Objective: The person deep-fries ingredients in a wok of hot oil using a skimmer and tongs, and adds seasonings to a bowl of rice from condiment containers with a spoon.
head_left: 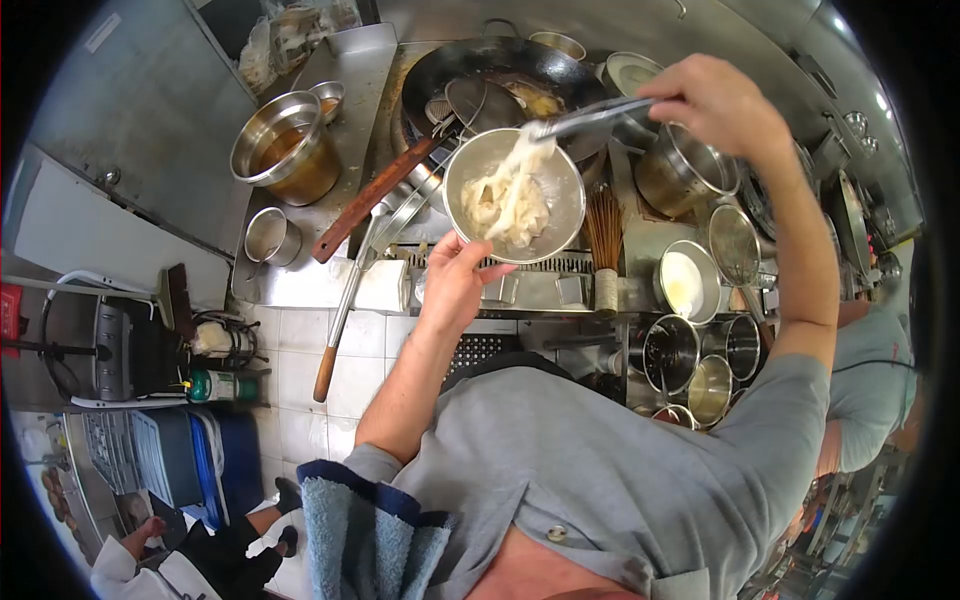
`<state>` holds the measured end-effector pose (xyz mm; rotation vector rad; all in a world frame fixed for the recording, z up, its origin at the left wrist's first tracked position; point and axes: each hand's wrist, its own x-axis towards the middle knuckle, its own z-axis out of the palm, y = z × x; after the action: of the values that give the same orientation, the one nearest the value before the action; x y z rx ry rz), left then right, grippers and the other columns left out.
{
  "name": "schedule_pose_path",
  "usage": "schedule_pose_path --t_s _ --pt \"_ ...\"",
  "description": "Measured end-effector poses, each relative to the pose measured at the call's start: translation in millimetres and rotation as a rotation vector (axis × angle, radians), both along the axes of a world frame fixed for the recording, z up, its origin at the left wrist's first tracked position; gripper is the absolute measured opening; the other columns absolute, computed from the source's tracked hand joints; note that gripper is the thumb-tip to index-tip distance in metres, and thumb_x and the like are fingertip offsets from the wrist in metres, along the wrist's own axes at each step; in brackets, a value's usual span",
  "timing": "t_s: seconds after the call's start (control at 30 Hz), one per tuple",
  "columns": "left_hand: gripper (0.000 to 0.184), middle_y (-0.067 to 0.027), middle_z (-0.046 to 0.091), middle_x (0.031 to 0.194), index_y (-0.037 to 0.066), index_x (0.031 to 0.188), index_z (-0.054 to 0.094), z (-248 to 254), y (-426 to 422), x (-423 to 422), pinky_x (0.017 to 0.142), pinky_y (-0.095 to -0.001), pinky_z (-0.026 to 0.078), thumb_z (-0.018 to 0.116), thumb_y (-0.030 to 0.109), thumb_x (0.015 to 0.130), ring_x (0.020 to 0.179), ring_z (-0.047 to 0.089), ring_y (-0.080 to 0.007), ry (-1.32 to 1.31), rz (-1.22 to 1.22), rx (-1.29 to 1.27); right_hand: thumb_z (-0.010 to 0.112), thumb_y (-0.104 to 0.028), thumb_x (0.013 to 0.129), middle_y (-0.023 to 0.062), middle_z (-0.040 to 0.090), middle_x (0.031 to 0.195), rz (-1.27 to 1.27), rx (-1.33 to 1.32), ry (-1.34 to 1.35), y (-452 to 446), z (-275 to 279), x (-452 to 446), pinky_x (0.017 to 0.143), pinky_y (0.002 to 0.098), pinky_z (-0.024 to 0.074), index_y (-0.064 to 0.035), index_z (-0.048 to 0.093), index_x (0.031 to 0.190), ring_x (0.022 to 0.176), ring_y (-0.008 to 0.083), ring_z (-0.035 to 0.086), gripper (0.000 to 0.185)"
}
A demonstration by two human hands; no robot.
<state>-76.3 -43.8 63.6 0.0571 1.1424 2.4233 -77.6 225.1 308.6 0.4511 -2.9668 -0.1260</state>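
Observation:
My left hand (458, 280) grips the near rim of a metal bowl (570, 205), thumb and fingers pinched on its edge. Pale, batter-coated pieces (505, 205) lie inside it. Above the bowl's far side, metal tongs (590, 118) hold up a stretched, dripping strip of the same pale food (528, 160). My right hand (705, 105) is closed around the other end of the tongs. Behind the bowl sits a dark wok (430, 80) with food frying in oil (537, 98). A wire strainer (480, 105) rests in the wok, its wooden handle (375, 200) pointing toward me.
On the left counter stand a pot of brown liquid (300, 180) and a small metal cup (272, 238). A bamboo brush (604, 235), a large pot (680, 185) and a bowl of pale liquid (690, 285) are to the right. Other people (865, 390) stand nearby.

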Motion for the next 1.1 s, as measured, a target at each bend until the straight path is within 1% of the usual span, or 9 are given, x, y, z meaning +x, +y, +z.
schedule_pose_path --t_s 0.2,0.37,0.4,0.5,0.63,0.73,0.83,0.93,1.1 --pt "0.013 -0.0068 0.061 0.093 0.001 0.097 0.056 9 -2 -17 0.074 -0.0357 0.058 0.052 0.001 0.084 0.082 0.061 -0.0130 -0.089 0.061 0.013 0.064 -0.016 0.085 0.0079 0.063 0.087 -0.079 -0.214 0.064 44 31 -43 0.074 0.0286 0.0434 -0.0022 0.064 0.110 0.080 0.0166 0.055 0.029" --pt "0.016 0.0000 0.051 0.080 0.000 0.100 0.055 15 8 -35 0.075 -0.0353 0.057 0.052 0.000 0.084 0.068 0.049 -0.0069 -0.117 0.063 0.055 0.063 -0.016 0.086 0.0090 0.065 0.085 0.017 -0.355 -0.012 32 29 -54 0.071 0.0264 0.0437 0.0000 0.065 0.107 0.076 0.0141 0.057 0.026" --pt "0.017 -0.0023 0.054 0.086 0.000 0.102 0.054 15 8 -38 0.077 -0.0360 0.057 0.051 0.000 0.085 0.073 0.052 -0.0080 -0.100 0.063 0.067 0.063 -0.016 0.086 0.0090 0.065 0.084 0.018 -0.322 0.020 28 27 -53 0.071 0.0265 0.0437 0.0001 0.065 0.107 0.076 0.0142 0.056 0.027" --pt "0.033 -0.0148 0.055 0.115 -0.002 0.119 0.047 13 10 -44 0.083 -0.0372 0.055 0.050 0.000 0.086 0.101 0.058 -0.0261 -0.094 0.061 0.081 0.063 -0.016 0.085 0.0089 0.064 0.081 0.037 -0.244 0.147 27 22 -51 0.069 0.0269 0.0436 0.0005 0.064 0.107 0.073 0.0141 0.055 0.027" --pt "0.034 -0.0153 0.054 0.116 -0.002 0.119 0.047 15 6 -43 0.086 -0.0389 0.054 0.050 -0.001 0.085 0.102 0.057 -0.0290 -0.086 0.027 0.113 0.064 -0.017 0.083 0.0084 0.063 0.076 0.016 -0.338 0.057 28 15 -47 0.065 0.0291 0.0440 -0.0006 0.065 0.106 0.070 0.0151 0.055 0.028" --pt "0.027 -0.0140 0.057 0.110 -0.002 0.112 0.049 13 2 -34 0.082 -0.0383 0.056 0.052 0.000 0.085 0.098 0.060 -0.0250 -0.073 0.037 0.091 0.064 -0.018 0.081 0.0120 0.065 0.076 -0.065 -0.293 -0.100 16 -3 -37 0.066 0.0350 0.0466 -0.0040 0.067 0.104 0.070 0.0229 0.061 0.026" --pt "0.011 -0.0117 0.060 0.102 0.000 0.096 0.052 10 -6 -22 0.078 -0.0373 0.057 0.053 0.001 0.085 0.091 0.062 -0.0198 0.000 0.064 0.038 0.063 -0.019 0.081 0.0155 0.066 0.080 -0.217 0.230 0.059 -8 -21 -5 0.068 0.0413 0.0483 -0.0078 0.068 0.101 0.076 0.0326 0.063 0.024" --pt "0.011 -0.0123 0.061 0.100 0.004 0.076 0.049 5 -10 -11 0.073 -0.0364 0.059 0.055 0.001 0.084 0.089 0.063 -0.0190 0.091 0.111 -0.026 0.063 -0.021 0.079 0.0156 0.066 0.083 -0.199 0.154 0.143 -27 -3 19 0.072 0.0443 0.0489 -0.0109 0.069 0.101 0.082 0.0351 0.062 0.024" --pt "0.012 -0.0128 0.061 0.102 0.004 0.075 0.049 12 -16 2 0.072 -0.0354 0.059 0.055 0.001 0.085 0.090 0.063 -0.0202 0.071 0.071 -0.028 0.063 -0.022 0.080 0.0125 0.066 0.081 0.014 0.117 0.135 -47 -56 18 0.073 0.0424 0.0499 -0.0096 0.069 0.095 0.083 0.0319 0.063 0.020"
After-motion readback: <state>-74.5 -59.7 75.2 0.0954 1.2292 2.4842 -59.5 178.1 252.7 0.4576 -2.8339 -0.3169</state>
